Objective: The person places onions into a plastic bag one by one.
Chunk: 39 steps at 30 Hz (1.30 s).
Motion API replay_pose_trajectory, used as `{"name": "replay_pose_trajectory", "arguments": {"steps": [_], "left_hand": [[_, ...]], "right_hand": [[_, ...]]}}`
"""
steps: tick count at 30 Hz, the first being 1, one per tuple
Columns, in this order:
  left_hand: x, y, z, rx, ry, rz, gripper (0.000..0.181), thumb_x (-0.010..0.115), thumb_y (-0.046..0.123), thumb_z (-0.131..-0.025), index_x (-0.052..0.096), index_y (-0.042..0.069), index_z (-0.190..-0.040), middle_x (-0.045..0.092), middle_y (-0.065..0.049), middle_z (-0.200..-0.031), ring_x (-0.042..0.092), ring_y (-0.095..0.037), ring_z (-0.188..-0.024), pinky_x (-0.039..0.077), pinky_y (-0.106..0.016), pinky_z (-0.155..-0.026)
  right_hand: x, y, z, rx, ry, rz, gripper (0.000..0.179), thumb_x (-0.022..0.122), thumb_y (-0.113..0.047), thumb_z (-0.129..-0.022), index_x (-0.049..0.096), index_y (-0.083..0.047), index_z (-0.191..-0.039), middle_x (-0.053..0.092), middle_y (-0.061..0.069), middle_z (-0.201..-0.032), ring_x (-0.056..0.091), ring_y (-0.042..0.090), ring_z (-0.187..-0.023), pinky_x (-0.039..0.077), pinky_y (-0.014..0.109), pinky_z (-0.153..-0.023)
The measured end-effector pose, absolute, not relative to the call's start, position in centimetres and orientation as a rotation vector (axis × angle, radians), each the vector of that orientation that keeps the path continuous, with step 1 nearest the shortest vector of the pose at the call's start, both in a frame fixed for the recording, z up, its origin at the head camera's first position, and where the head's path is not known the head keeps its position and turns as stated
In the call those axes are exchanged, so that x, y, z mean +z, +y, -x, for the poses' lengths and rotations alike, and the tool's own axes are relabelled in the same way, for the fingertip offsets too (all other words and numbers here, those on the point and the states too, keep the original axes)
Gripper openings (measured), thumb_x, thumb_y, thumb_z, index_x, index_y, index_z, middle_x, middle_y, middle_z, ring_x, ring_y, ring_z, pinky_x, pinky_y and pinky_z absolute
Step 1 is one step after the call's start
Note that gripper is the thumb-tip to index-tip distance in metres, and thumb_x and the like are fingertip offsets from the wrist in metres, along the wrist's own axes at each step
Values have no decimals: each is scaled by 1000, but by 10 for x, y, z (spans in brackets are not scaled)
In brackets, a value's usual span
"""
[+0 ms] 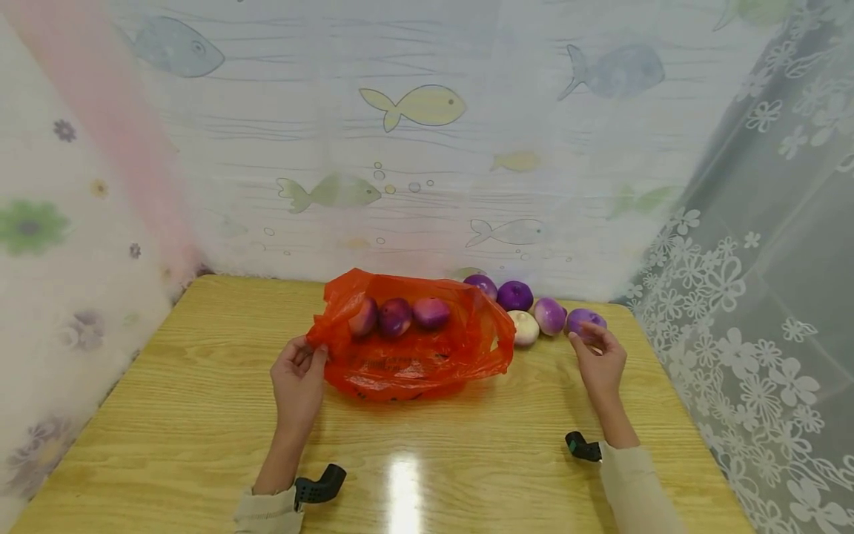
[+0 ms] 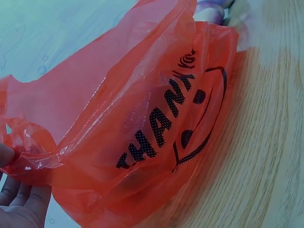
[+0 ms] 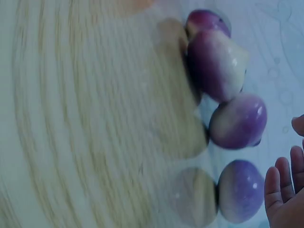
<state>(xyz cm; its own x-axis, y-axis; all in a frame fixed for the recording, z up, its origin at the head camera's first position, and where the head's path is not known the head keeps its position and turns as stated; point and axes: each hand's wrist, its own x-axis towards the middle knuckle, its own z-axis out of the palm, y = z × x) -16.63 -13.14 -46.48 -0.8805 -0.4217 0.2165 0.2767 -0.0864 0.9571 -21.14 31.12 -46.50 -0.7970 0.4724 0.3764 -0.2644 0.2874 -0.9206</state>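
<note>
A red plastic bag [image 1: 400, 371] lies with its mouth spread, and three purple onions [image 1: 395, 317] show inside it. Between thumb and fingers, my left hand [image 1: 299, 374] pinches the bag's gathered left handle. Black "THANK" lettering and a smiling face mark the bag's side in the left wrist view. My right hand [image 1: 602, 363] is beside the rightmost purple onion [image 3: 241, 190], its fingers loosely bent and holding nothing. Beyond the bag's right side sit more onions, including a dark purple one [image 1: 514, 296], a lighter purple one [image 1: 550, 317] and a pale one [image 1: 525, 328].
Everything stands on a wood-grain table [image 1: 200, 415]. Along its back edge hangs a curtain [image 1: 414, 148] printed with fish, and a grey panel with white flowers [image 1: 760, 356] borders the right side. Each wrist carries a black camera mount [image 1: 322, 486].
</note>
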Motion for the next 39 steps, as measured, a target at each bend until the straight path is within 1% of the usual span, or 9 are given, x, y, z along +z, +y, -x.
{"name": "replay_pose_trajectory", "arguments": {"steps": [5,8,10,13,19,25,29,34,39], "left_hand": [[-465,-132,166,-2026,-1702,-146,15,59,-9,-96,59,-15,-110,69,6,-91,66,-5,-82,56,-14,-78],[-464,-132,166,-2026,-1707,-154,15,59,-7,-97,59,-14,-110,69,7,-91,66,-5,-83,56,-14,-78],[-465,-133,166,-2028,-1709,-158,15,59,-7,-97,59,-14,-110,69,7,-91,66,-5,-83,56,-14,-78],[-466,-133,166,-2036,-1704,-158,14,58,-7,-98,59,-14,-111,69,8,-93,67,-5,-85,56,-14,-80],[-467,-134,165,-2039,-1718,-159,15,58,-6,-99,59,-12,-112,69,8,-97,67,-5,-90,55,-14,-83],[-467,-134,164,-2036,-1740,-171,17,58,-4,-99,59,-13,-114,69,8,-98,67,-5,-91,55,-14,-84],[-466,-134,164,-2024,-1755,-182,17,57,-4,-100,60,-13,-114,69,9,-98,67,-5,-91,55,-14,-83],[-467,-135,164,-2020,-1759,-182,17,57,-4,-100,59,-13,-114,69,8,-98,67,-6,-91,55,-14,-83],[-467,-137,165,-2022,-1759,-180,18,57,-3,-100,59,-13,-115,69,8,-98,67,-6,-92,55,-14,-84]], "right_hand": [[-490,336,229,1504,-2049,292,34,74,2,-88,64,15,-118,66,11,-105,56,-4,-78,48,4,-67],[-497,347,237,1443,-2147,358,40,74,-5,-91,61,10,-126,61,20,-119,52,0,-84,45,2,-68],[-498,353,241,1408,-2192,384,45,74,-9,-92,58,8,-131,59,21,-127,51,5,-89,43,3,-71],[-498,358,246,1348,-2221,411,48,73,-12,-92,57,6,-134,58,22,-134,51,16,-99,41,10,-78],[-496,364,251,1317,-2270,444,53,72,-14,-93,52,8,-138,48,26,-141,43,35,-119,36,32,-90],[-494,370,257,1374,-2369,480,68,71,-24,-95,41,4,-149,41,25,-150,42,36,-127,40,38,-96],[-492,373,263,1438,-2406,487,76,71,-29,-95,35,2,-154,38,25,-155,41,37,-134,41,45,-105],[-488,379,269,1466,-2493,490,82,71,-26,-95,26,5,-157,31,30,-158,35,43,-143,35,52,-117],[-478,387,272,1511,-2616,514,88,72,-29,-96,20,5,-159,23,32,-161,27,46,-149,31,53,-120]]}}
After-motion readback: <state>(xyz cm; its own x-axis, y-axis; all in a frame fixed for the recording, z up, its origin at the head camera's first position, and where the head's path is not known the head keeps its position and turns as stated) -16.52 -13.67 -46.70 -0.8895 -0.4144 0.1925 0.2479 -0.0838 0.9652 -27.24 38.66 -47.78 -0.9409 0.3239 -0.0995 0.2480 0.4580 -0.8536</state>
